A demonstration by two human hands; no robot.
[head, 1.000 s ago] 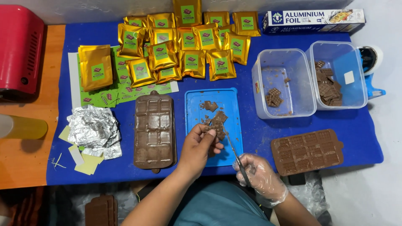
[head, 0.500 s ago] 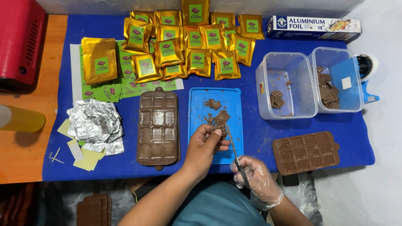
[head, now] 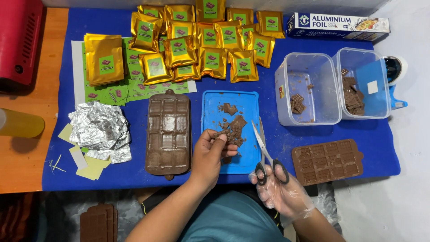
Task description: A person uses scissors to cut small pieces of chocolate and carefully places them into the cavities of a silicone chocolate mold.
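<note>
Scissors (head: pixel 268 150) now raised, blades open (right hand (head: pixel 282 190)).

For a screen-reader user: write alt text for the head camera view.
Over a blue lid strewn with chocolate bits, a bare left hand pinches a chocolate piece while a gloved right hand holds open scissors. Around them on a blue mat lie brown moulds, gold pouches, crumpled foil and two clear tubs.

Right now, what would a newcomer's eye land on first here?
The heap of gold pouches at the far edge of the blue mat. Nearer, the left hand pinches a chocolate piece over the blue tray, while the gloved right hand holds open scissors.
</note>
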